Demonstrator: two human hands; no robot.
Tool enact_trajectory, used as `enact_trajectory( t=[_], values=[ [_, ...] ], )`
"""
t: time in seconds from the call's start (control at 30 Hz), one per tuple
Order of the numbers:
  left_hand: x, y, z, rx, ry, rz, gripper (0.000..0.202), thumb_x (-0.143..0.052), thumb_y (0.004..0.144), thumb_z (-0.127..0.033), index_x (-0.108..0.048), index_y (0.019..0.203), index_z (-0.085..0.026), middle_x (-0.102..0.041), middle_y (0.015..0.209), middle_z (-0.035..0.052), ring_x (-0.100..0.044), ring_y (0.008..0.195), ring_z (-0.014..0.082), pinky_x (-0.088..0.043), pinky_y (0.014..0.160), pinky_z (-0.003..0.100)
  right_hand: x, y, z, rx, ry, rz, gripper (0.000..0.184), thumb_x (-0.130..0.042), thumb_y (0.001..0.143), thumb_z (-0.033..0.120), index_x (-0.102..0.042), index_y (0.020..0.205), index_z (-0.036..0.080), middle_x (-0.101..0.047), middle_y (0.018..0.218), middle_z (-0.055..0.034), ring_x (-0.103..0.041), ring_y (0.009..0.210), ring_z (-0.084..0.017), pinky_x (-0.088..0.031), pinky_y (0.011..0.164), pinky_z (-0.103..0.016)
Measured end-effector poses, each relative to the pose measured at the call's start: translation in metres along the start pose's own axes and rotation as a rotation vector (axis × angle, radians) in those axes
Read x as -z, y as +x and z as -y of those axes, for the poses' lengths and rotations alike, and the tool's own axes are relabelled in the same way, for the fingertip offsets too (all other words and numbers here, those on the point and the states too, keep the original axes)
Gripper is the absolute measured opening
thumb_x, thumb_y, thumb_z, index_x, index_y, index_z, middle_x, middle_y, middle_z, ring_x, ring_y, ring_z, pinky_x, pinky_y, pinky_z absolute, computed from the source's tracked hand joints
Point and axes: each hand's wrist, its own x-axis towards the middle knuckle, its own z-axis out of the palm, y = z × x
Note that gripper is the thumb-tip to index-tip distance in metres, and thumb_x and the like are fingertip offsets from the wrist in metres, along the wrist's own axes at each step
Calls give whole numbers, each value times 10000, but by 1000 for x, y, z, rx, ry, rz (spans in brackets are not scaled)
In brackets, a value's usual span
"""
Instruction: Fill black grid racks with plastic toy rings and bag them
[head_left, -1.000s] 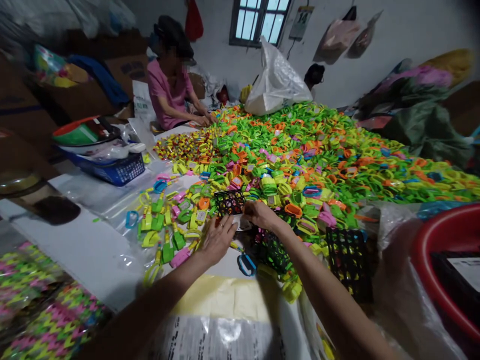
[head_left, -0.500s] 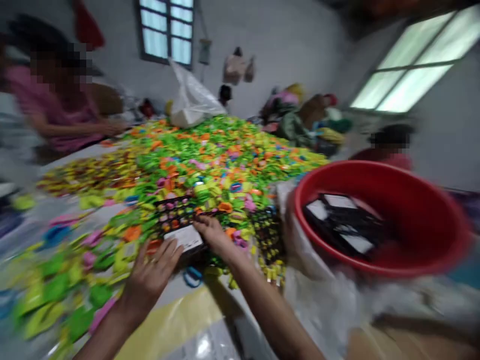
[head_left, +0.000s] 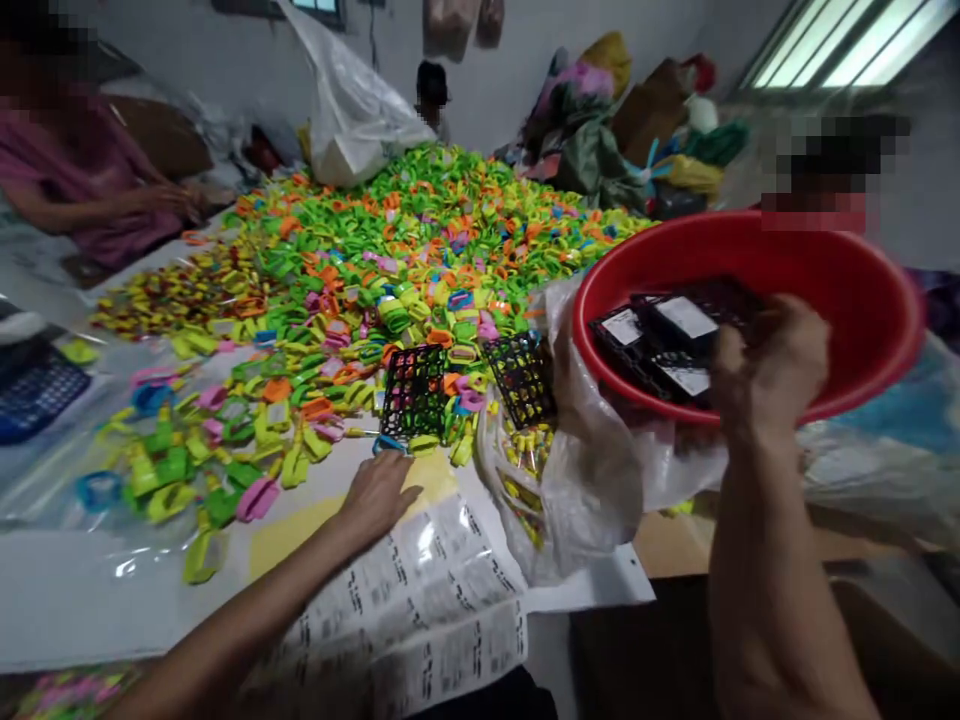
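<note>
My left hand (head_left: 379,495) lies palm down at the edge of a printed label sheet (head_left: 420,575), thumb apart from the fingers. Its fingertips are beside a blue plastic watch-like band (head_left: 390,444). Just beyond sits a black grid tray (head_left: 414,390), with another black grid tray (head_left: 519,378) to its right. My right hand (head_left: 776,365) reaches over the near rim of a red basin (head_left: 847,260), blurred, its fingers partly hidden. Left of it in the basin lie several black trays (head_left: 652,345) with white labels. Whether the right hand grips anything is unclear.
Colourful plastic bands (head_left: 420,230) are heaped across the table. A clear plastic bag (head_left: 592,480) with small yellow pieces hangs at the basin's left. A person in pink (head_left: 82,190) sits at the left; others are behind the heap and basin. A white sack (head_left: 360,120) stands at the back.
My right hand has moved from the table to over the basin. The white-labelled tray that both hands touched is gone from between them. My left hand now lies by the label sheet.
</note>
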Motion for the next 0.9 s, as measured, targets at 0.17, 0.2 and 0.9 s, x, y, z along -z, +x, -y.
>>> enact_trajectory(
  t=[0.17, 0.2, 0.9],
  values=[
    [16, 19, -37, 46, 83, 142, 391, -579, 845, -378, -641, 1087, -76, -610, 1136, 194, -578, 1068, 341, -453, 899, 450, -39, -131, 92, 129, 322, 864, 232, -497, 898, 269, -658, 1038, 178, -698, 964, -91, -657, 870, -216, -508, 760, -331],
    [23, 16, -38, 47, 91, 167, 396, -579, 843, -381, -641, 1096, -82, -618, 1126, 190, -586, 1055, 338, -458, 885, 437, -45, -153, 107, 128, 304, 980, 229, -494, 902, 244, -656, 1047, 173, -699, 974, -93, -655, 891, -218, -499, 765, -320],
    [-58, -247, 20, 934, -1249, -603, 821, -813, 469, -312, -512, 1218, -158, -605, 703, -40, -523, 544, 91, -437, 550, 220, -28, -271, 110, -227, 462, 1211, 597, -523, 757, 409, -512, 1297, 155, -669, 822, -37, -636, 731, -217, -482, 682, -332]
  ],
)
